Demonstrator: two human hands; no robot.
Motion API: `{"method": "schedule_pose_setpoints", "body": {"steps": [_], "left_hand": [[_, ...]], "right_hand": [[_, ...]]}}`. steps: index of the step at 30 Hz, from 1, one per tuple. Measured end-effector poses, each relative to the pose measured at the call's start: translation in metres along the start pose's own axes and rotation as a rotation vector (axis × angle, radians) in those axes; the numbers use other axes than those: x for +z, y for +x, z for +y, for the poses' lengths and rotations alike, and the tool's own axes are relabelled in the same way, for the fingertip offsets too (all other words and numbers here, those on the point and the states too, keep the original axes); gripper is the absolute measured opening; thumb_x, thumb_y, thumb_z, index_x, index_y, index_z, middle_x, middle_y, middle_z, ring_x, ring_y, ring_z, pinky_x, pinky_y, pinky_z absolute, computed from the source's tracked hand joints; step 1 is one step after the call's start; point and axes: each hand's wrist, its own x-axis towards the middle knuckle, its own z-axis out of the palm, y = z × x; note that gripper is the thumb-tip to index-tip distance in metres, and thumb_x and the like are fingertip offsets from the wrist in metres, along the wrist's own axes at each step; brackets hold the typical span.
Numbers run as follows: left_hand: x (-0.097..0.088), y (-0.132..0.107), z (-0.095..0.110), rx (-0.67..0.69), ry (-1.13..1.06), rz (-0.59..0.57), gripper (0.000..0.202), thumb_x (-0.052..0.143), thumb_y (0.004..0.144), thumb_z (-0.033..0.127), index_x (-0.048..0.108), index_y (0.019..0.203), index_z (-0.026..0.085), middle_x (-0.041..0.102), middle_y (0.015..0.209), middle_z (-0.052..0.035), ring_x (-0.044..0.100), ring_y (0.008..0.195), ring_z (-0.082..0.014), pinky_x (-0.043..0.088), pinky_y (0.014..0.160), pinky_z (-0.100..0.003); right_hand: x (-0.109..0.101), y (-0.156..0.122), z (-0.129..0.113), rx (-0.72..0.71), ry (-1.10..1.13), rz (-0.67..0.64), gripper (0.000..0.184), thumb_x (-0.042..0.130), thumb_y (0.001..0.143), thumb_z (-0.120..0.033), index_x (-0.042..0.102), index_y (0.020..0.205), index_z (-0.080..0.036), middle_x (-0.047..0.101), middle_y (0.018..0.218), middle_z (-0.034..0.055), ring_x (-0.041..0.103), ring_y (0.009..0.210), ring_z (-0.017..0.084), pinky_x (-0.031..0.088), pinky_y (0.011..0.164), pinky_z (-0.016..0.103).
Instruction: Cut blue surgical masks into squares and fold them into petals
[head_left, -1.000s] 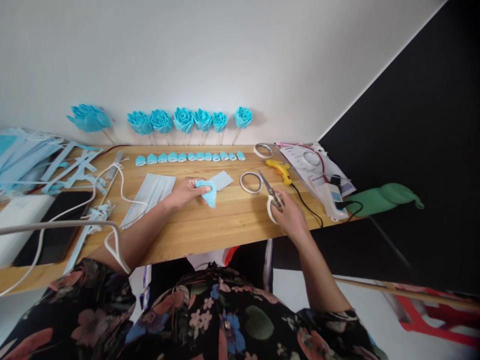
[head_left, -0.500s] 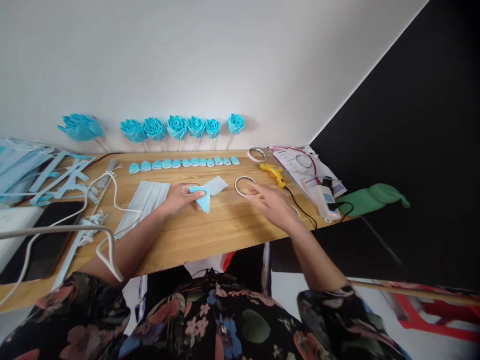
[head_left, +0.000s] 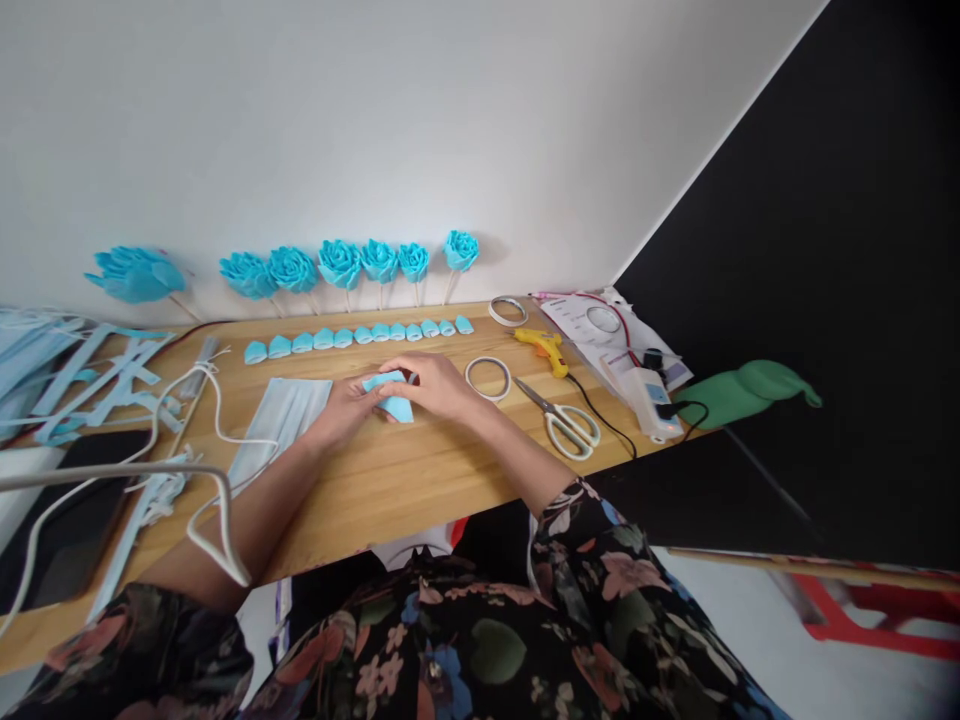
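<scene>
Between my two hands is a small folded piece of light-blue mask fabric (head_left: 397, 409), held just above the wooden table. My left hand (head_left: 346, 410) is closed on its left side. From the right, my right hand (head_left: 435, 383) meets it with curled fingers, thumb and fingertips pinching the piece. A small greyish bit shows by the right fingertips, too small to name. Left of my hands lies a flat pleated face mask (head_left: 289, 412). A row of small folded blue petals (head_left: 343, 337) runs across the table beyond my hands.
Blue fabric flowers on sticks (head_left: 340, 264) lean against the wall. To the right are a tape roll (head_left: 487, 379), another tape roll (head_left: 508, 311), scissors (head_left: 568, 421), a yellow glue gun (head_left: 546, 350) and a power strip (head_left: 651, 400). A white cable (head_left: 220, 420) loops at left near a dark phone-like slab (head_left: 82, 520).
My right hand has moved left from beside the tape roll to the blue piece, uncovering the scissors. The paler piece lying on the table is now hidden. The view has shifted slightly.
</scene>
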Motion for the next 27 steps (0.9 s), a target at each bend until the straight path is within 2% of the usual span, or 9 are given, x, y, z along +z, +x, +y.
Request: {"method": "schedule_pose_setpoints", "body": {"steps": [3,5,9,13,15,18,23,25,27], "left_hand": [[0.002,0.001,-0.001,-0.021,-0.020,0.016,0.048,0.080,0.071,0.058,0.072,0.082,0.012,0.073,0.078,-0.0065,0.065,0.067,-0.0161,0.057,0.060,-0.027],[0.003,0.002,-0.001,-0.041,-0.047,0.007,0.050,0.078,0.073,0.059,0.072,0.084,0.011,0.073,0.080,-0.0083,0.067,0.069,-0.0176,0.058,0.061,-0.028],[0.003,0.003,-0.003,-0.047,-0.125,0.007,0.049,0.081,0.071,0.057,0.070,0.087,0.012,0.072,0.080,-0.0071,0.067,0.071,-0.0166,0.058,0.064,-0.028],[0.000,0.004,-0.002,-0.042,-0.082,0.036,0.046,0.085,0.067,0.051,0.067,0.088,0.014,0.068,0.069,-0.0018,0.058,0.056,-0.0102,0.046,0.050,-0.020],[-0.001,0.003,0.000,-0.036,-0.032,0.084,0.043,0.083,0.070,0.052,0.067,0.084,0.014,0.064,0.060,0.0007,0.050,0.048,-0.0072,0.038,0.047,-0.018],[-0.002,0.003,0.004,-0.013,0.012,0.155,0.044,0.078,0.072,0.057,0.066,0.078,0.015,0.061,0.056,0.0018,0.047,0.047,-0.0069,0.036,0.047,-0.020],[0.001,0.002,0.006,-0.012,0.042,0.140,0.044,0.080,0.069,0.056,0.067,0.076,0.015,0.063,0.059,0.0014,0.051,0.050,-0.0085,0.038,0.048,-0.021],[0.003,0.001,0.006,-0.021,0.054,0.116,0.044,0.080,0.068,0.056,0.068,0.076,0.015,0.063,0.059,0.0009,0.053,0.051,-0.0091,0.039,0.049,-0.021],[0.004,0.001,0.006,-0.026,0.061,0.103,0.044,0.081,0.067,0.056,0.068,0.077,0.015,0.065,0.060,0.0003,0.054,0.051,-0.0094,0.040,0.049,-0.021]], "right_hand": [[0.006,-0.005,0.010,-0.062,0.072,0.053,0.027,0.071,0.088,-0.039,0.073,0.108,-0.021,0.073,0.102,0.0033,0.062,0.084,0.014,0.043,0.079,0.026],[0.009,-0.008,0.016,-0.071,0.097,0.110,0.023,0.070,0.089,-0.037,0.073,0.104,-0.020,0.072,0.099,0.0037,0.062,0.084,0.015,0.044,0.078,0.026],[0.014,-0.013,0.026,0.028,0.122,0.269,0.018,0.066,0.088,-0.038,0.072,0.089,-0.020,0.069,0.085,0.0025,0.059,0.077,0.015,0.045,0.073,0.026],[0.015,-0.014,0.033,0.150,0.239,0.404,0.024,0.068,0.084,-0.043,0.068,0.084,-0.019,0.066,0.080,0.0011,0.055,0.068,0.014,0.045,0.066,0.026],[0.016,-0.015,0.034,0.199,0.318,0.407,0.027,0.068,0.082,-0.046,0.066,0.084,-0.019,0.063,0.076,-0.0005,0.053,0.064,0.012,0.044,0.062,0.025],[0.017,-0.016,0.033,0.222,0.399,0.359,0.030,0.068,0.082,-0.049,0.065,0.090,-0.020,0.061,0.078,-0.0013,0.052,0.063,0.012,0.045,0.060,0.024],[0.016,-0.018,0.028,0.219,0.502,0.261,0.042,0.066,0.084,-0.050,0.066,0.115,-0.022,0.064,0.083,-0.0004,0.057,0.071,0.014,0.046,0.064,0.026],[0.015,-0.018,0.026,0.209,0.485,0.247,0.038,0.067,0.084,-0.050,0.069,0.108,-0.021,0.065,0.083,0.0000,0.057,0.072,0.014,0.045,0.066,0.025],[0.014,-0.019,0.025,0.207,0.424,0.254,0.032,0.067,0.084,-0.049,0.071,0.093,-0.019,0.063,0.077,-0.0004,0.054,0.069,0.013,0.043,0.065,0.025]]}}
